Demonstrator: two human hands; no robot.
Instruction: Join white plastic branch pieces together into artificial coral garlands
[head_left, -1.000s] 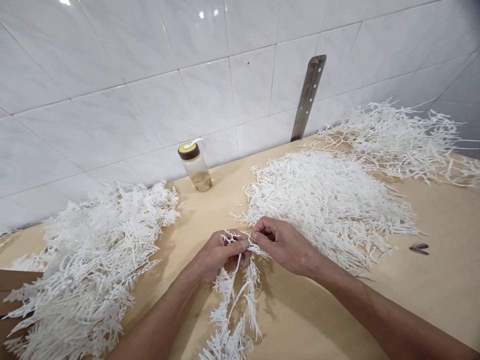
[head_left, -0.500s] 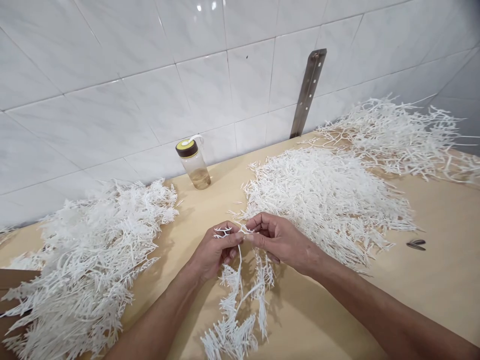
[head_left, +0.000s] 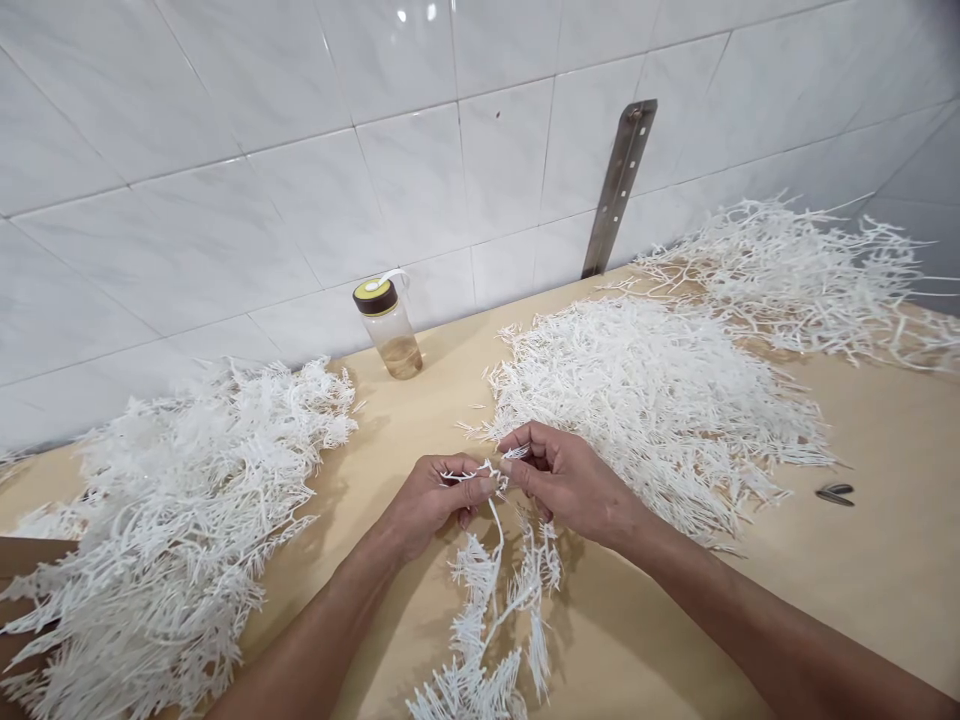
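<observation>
Between my two hands is a white branched plastic piece point(head_left: 480, 620), its feathery branches hanging down toward the near side of the table. My left hand point(head_left: 439, 500) pinches its upper stem between thumb and fingers. Close beside it, my right hand point(head_left: 551, 475) has thumb and index finger pressed together at the same stem, with small white prongs showing at the fingertips. A heap of small white pieces point(head_left: 637, 390) lies just beyond my right hand. To the left spreads a large pile of feathery white branches point(head_left: 202, 510).
A clear bottle with a black and yellow lid point(head_left: 391, 330) stands near the tiled wall point(head_left: 300, 220). Bare white stems point(head_left: 810, 270) are piled back right. Small dark metal cutters point(head_left: 835, 494) lie right. A metal bracket point(head_left: 619, 190) stands against the wall.
The branched piece has shifted slightly right between my hands. My left hand has moved a little right, and small prongs now show at my right fingertips.
</observation>
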